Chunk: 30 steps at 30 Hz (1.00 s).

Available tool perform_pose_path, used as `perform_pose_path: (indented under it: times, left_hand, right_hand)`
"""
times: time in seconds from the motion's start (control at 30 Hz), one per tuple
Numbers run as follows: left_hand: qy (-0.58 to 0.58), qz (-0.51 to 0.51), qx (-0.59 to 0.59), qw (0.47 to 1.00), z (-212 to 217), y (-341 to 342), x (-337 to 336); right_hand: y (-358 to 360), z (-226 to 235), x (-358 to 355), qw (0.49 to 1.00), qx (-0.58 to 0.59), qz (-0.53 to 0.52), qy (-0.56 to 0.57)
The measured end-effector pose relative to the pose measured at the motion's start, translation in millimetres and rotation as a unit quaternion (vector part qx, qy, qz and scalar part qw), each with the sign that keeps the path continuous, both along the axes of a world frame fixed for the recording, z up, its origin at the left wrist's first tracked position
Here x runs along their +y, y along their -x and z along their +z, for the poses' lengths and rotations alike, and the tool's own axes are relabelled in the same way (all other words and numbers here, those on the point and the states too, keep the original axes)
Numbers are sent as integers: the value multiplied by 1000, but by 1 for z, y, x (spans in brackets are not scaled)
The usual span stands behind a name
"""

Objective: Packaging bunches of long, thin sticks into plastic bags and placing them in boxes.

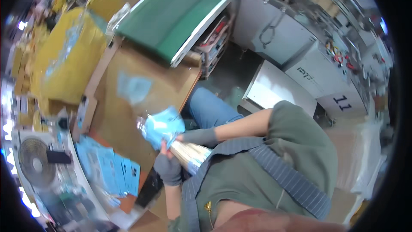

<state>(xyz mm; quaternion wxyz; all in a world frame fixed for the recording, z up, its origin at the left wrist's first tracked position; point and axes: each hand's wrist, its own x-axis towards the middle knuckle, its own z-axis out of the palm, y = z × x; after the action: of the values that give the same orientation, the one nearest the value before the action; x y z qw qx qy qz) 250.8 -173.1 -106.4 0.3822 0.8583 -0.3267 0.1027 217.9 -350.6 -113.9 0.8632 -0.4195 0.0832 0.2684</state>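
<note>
Both my hands wear grey fingerless gloves and meet at the near edge of the brown table. Between them is a stack of blue, plastic-wrapped packets (163,125), its shiny front tilted over the tabletop. Pale, layered edges of a bundle (187,152) run back from it toward my body. My left hand (168,165) grips the lower side, thumb raised against the blue wrapping. From the right, my right hand (195,138) closes on the upper side; its fingertips are partly hidden. Another light-blue packet (134,88) lies flat and blurred on the table.
A green conveyor belt (171,13) with pale rails ends above the table's far side. Several blue printed packets (109,165) lie at the left, near a fan (37,162). Large yellow wrapped bundles (68,56) stand far left. White cabinets (274,25) and a white board (279,88) are at the right.
</note>
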Motion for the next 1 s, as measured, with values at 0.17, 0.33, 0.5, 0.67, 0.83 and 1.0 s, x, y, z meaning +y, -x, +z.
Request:
perform_pose_path:
  times: [0.17,0.33,0.5,0.67,0.83,1.0]
  left_hand:
    - [89,25,175,980,-55,-43,-8]
    - [-17,156,-38,987,-82,-95,-34]
    - [165,179,71,967,-87,-128,-41]
    - [273,245,149,918,-100,-136,-63]
    - [255,295,154,908,-101,-53,-50]
    - [408,278,287,821,-101,-29,-32]
  right_hand:
    - [-21,-40,-7,974,-172,-130,68]
    - [-72,-57,-28,987,-100,-15,127]
    - [-73,-50,-31,989,-70,-8,131]
    - [-87,-36,-30,986,-22,-21,161]
    - [-37,-19,-24,982,-46,-27,179]
    - [-23,-27,-25,976,-33,-25,214]
